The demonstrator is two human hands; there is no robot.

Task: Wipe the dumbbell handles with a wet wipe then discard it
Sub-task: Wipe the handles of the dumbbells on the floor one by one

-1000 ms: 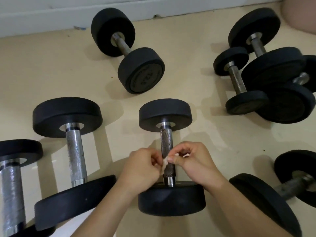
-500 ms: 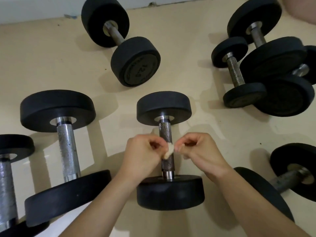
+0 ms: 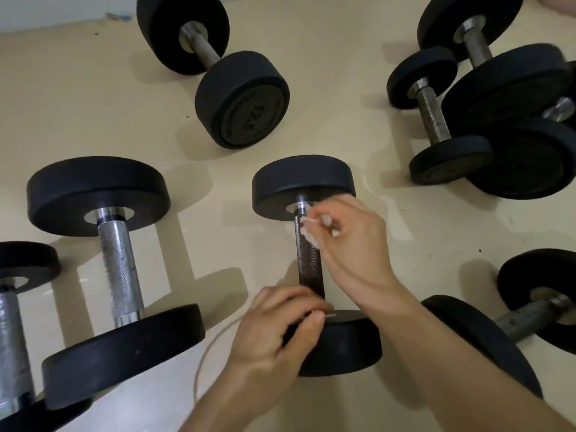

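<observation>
A black dumbbell lies on the floor in the middle, its dark knurled handle (image 3: 309,263) running away from me between two round heads. My right hand (image 3: 349,241) pinches a small crumpled white wet wipe (image 3: 308,230) against the far end of that handle, close to the far head (image 3: 302,179). My left hand (image 3: 274,332) rests with curled fingers on the near head (image 3: 346,347), where the handle meets it. The near end of the handle is hidden under my left fingers.
Several other black dumbbells lie around: a big one with a bright steel handle (image 3: 120,266) at left, another at the far left edge (image 3: 12,338), one at the back (image 3: 215,54), a cluster at the back right (image 3: 486,113), one at right (image 3: 526,316). A thin cord (image 3: 202,363) curves on the beige floor.
Both hands were pinching the wipe together at mid-handle. Now my right hand has carried it to the handle's far end, and my left hand has dropped to the near head.
</observation>
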